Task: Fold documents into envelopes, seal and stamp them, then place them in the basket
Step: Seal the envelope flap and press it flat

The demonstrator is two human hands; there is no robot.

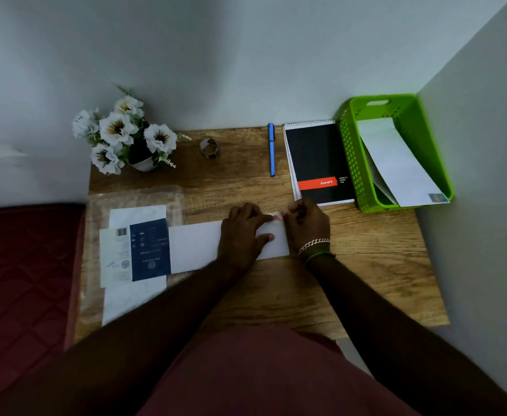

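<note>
A long white envelope (196,246) lies flat across the middle of the wooden table (366,265). My left hand (241,235) presses down on its right half, index finger stretched toward the upper right corner. My right hand (306,226) rests at that same corner, fingertips pinched on a small pinkish stamp (278,217) against the envelope. A green plastic basket (351,163) stands at the back right and holds white envelopes (396,163), one with a stamp at its near corner.
A plastic sleeve with a blue-and-white printed packet and white sheets (138,250) lies at the left. A black spiral pad (318,163), blue pen (271,148), small tape roll (209,148) and white flower pot (126,136) line the back. Walls close in behind and right.
</note>
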